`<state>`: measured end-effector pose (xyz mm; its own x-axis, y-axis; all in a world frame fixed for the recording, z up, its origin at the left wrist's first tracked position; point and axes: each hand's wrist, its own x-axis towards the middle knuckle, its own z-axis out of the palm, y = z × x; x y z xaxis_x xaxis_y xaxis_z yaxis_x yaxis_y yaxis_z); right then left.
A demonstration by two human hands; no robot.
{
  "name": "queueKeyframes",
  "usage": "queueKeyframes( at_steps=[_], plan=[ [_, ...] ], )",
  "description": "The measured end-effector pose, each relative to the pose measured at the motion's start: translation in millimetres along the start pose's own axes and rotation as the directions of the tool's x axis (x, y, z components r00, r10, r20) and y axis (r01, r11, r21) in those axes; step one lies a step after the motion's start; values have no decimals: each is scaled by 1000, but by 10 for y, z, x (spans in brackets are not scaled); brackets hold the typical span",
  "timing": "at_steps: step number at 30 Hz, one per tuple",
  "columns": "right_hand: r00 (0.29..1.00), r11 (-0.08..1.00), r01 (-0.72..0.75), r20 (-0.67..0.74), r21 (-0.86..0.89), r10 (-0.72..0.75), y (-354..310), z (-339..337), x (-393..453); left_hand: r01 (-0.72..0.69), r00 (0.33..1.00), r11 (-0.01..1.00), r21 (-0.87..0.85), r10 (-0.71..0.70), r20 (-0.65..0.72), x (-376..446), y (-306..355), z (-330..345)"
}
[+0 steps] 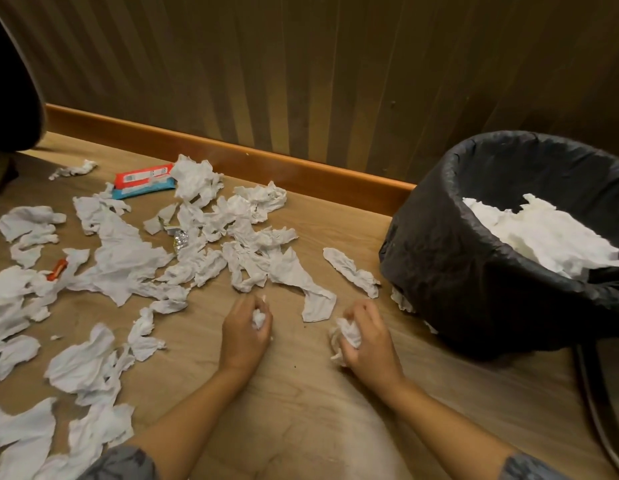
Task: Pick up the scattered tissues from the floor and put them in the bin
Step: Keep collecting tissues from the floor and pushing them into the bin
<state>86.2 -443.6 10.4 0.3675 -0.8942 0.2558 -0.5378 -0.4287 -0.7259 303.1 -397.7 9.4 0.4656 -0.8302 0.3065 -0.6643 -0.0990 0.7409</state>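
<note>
- Left hand [245, 332]: fingers clamped on a small tissue wad [259, 319].
- Right hand [365, 336]: fingers clamped on a larger crumpled tissue [348, 336].
- Scattered tissues [128, 258] on the floor [301, 393], left of the black-lined bin [450, 258].

- We are gripping a crumpled tissue [259, 319] in our left hand [245, 332].
- Our right hand [365, 336] is clutching another wad [348, 336] near the bin [450, 258].
- Scattered tissues [128, 258] are lying across the floor [301, 393].

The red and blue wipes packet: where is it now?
In the head view, the red and blue wipes packet lies far left on the wooden floor, near the orange skirting board.
</note>
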Motion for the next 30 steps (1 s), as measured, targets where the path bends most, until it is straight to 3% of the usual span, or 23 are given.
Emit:
queueKeyframes(
  at_steps=[2,5,7,9,11,16,20,24,26,30],
  plan=[
    [997,991,-72,-35,-115,68,46,-33,109,14,1000,1000,5,-14,-27,185,60,35],
    [978,889,-191,-2,-416,210,165,-62,166,72,995,975,208,-86,59,443,62,221],
    [939,814,-291,16,-502,345,233,-88,160,118,972,953,280,-168,164,528,52,352],
    [913,791,-334,31,-512,406,288,-101,117,158,920,958,240,-231,317,493,41,465],
    [928,833,-288,78,-473,365,298,-100,20,143,896,971,193,-209,392,336,45,531],
    [958,939,-67,242,-337,156,230,-146,-351,-114,936,991,73,83,342,-97,-26,467],
    [923,919,223,374,-324,-92,213,-158,-581,-129,945,992,6,121,302,-341,-81,212],
    [837,884,372,515,-284,-187,149,-158,-644,-176,896,982,71,130,424,-507,-179,-49],
    [826,910,317,550,-267,-126,74,-206,-635,-130,902,988,87,81,423,-563,-142,-164],
    [892,967,49,446,-252,71,-105,-237,-491,-20,947,989,144,-27,320,-606,-36,-279]
  ],
)
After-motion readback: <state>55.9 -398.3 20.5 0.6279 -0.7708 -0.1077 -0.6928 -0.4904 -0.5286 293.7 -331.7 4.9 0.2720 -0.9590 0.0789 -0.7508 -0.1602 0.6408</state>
